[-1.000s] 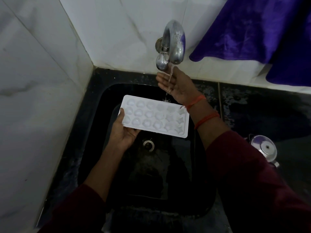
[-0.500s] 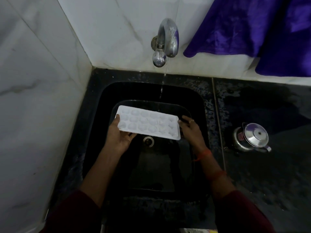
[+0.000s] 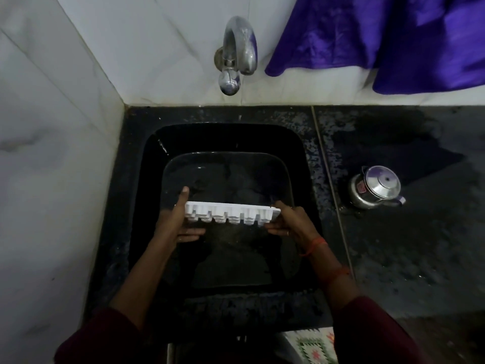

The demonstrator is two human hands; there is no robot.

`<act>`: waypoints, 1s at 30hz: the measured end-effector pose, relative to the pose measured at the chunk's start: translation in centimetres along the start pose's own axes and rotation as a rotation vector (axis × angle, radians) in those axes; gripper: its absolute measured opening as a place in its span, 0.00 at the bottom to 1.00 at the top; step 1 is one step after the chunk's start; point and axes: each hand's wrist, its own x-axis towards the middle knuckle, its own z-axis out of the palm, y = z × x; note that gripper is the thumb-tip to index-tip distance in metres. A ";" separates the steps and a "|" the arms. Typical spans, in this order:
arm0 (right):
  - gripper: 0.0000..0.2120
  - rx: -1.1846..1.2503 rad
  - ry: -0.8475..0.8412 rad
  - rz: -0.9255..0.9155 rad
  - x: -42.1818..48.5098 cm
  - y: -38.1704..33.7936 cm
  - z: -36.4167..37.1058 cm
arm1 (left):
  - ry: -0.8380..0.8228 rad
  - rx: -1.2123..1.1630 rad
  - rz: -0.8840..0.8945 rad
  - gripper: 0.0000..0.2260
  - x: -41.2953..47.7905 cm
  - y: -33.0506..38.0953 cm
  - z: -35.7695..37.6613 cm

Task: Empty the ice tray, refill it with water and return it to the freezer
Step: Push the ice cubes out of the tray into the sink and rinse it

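A white plastic ice tray [image 3: 228, 213] is held low over the black sink [image 3: 147, 164], tipped away from me so that the undersides of its cells face me. My left hand [image 3: 178, 219] grips its left end, thumb over the far edge and fingers underneath. My right hand [image 3: 291, 223] grips its right end the same way. The steel tap [image 3: 237, 52] on the white wall is above the sink's far side, with only a few drops falling from it.
A small steel lidded pot [image 3: 375, 187] stands on the wet black counter [image 3: 393, 143] right of the sink. Purple cloth [image 3: 380, 35] hangs on the back wall at upper right. White marble wall [image 3: 52, 153] closes the left side. A patterned mat [image 3: 312, 345] lies below the sink front.
My right hand left the tap's stream and took hold of the tray's right end. The tray went from lying flat, cells up, to tipped on edge, and the water stream has nearly stopped.
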 end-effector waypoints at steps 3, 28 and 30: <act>0.17 -0.008 -0.017 -0.023 -0.9 -0.2 -1.2 | 0.012 0.127 0.006 0.39 -0.8 0.3 -0.7; 0.17 0.091 -0.074 -0.166 -5.4 2.8 -10.2 | 0.081 0.113 0.046 0.37 -10.4 -3.6 3.7; 0.12 0.105 -0.092 -0.188 -6.0 3.3 -12.8 | 0.059 0.022 0.049 0.29 -11.8 -4.6 5.3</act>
